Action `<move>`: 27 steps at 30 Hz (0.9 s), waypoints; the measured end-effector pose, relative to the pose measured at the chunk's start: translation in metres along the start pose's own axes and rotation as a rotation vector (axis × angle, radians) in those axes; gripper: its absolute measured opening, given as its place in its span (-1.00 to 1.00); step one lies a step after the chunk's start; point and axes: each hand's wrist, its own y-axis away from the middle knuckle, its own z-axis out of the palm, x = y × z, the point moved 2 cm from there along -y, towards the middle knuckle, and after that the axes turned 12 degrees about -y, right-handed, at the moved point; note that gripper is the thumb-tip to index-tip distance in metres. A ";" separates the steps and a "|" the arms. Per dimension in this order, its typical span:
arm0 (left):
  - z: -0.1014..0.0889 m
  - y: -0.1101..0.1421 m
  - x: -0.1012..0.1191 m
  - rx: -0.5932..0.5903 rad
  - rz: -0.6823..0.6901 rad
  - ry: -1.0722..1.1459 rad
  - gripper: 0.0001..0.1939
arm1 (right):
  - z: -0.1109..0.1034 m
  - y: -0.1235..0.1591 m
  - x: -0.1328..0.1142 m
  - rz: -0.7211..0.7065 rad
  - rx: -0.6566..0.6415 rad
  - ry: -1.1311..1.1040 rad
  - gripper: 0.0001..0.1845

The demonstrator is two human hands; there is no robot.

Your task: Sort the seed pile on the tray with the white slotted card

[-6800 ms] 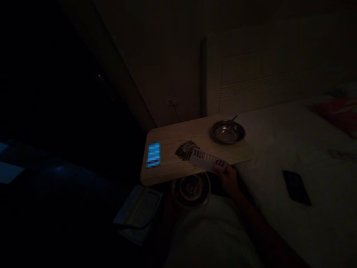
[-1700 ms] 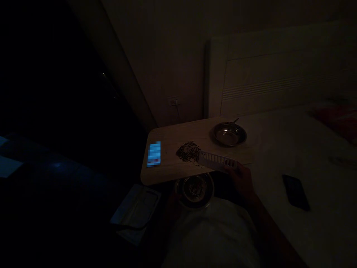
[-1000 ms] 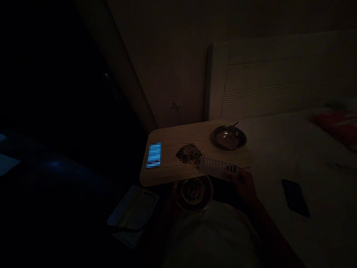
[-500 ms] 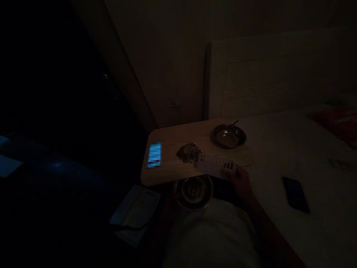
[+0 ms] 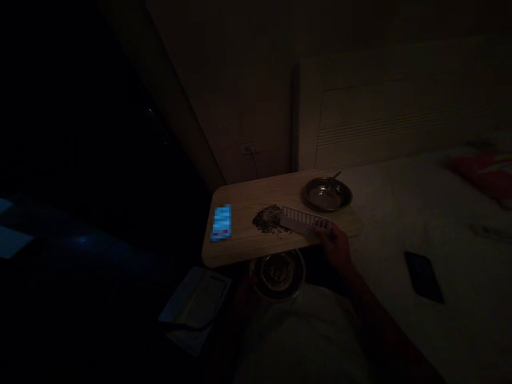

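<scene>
My right hand (image 5: 336, 245) is closed on the near right end of a white slotted plastic tray (image 5: 302, 218). The tray is tilted over the wooden table, its left end at the right side of a pile of small dark grains (image 5: 268, 218). Below the table's front edge, a round metal bowl (image 5: 278, 273) sits by my lap with some dark bits inside. My left hand (image 5: 250, 285), mostly lost in shadow, grips the bowl's left rim. A second metal bowl (image 5: 328, 194), with a utensil handle sticking out at its back, stands on the table behind the tray.
A bright, blurred-out screen (image 5: 221, 222) lies at the left of the wooden table (image 5: 240, 248). A dark phone (image 5: 424, 277) rests on the bed to the right. Lower left is a pale, flat object (image 5: 196, 304). A wall socket (image 5: 250, 148) with a plugged cable is behind.
My right hand has moved the tray up and slightly left, away from the table's front edge. My left hand and the lower bowl stay in place.
</scene>
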 end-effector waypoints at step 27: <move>-0.002 -0.002 0.001 0.049 0.002 -0.039 -0.52 | -0.004 0.009 -0.009 -0.107 0.178 0.258 -0.60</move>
